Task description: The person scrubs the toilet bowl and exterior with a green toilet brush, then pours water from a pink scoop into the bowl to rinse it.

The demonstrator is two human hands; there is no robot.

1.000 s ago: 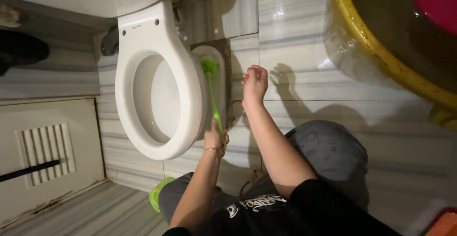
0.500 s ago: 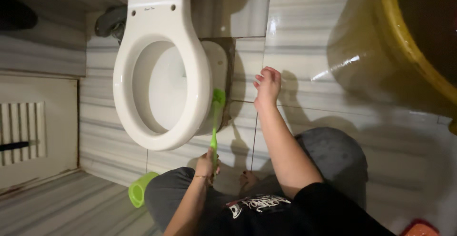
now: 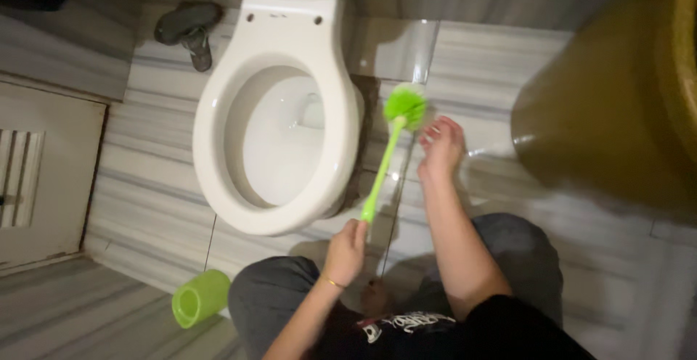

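Striped tile floor (image 3: 152,164), toilet (image 3: 279,113), green cup (image 3: 200,298)

- A white toilet (image 3: 210,142) stands with its seat ring down and the bowl open, its tank partly cut off at the top edge.
- A lime-green cylindrical holder (image 3: 200,298) lies on its side on the floor, near the front of the toilet, its open mouth facing the lower left.
- The floor (image 3: 145,186) is pale tile with grey streaks.
- A large yellowish-brown tub (image 3: 617,113) fills the upper right.
- A dark sandal (image 3: 185,26) lies beside the toilet's base, upper left.
- A pale panel with slats (image 3: 29,178) sits at the left edge.
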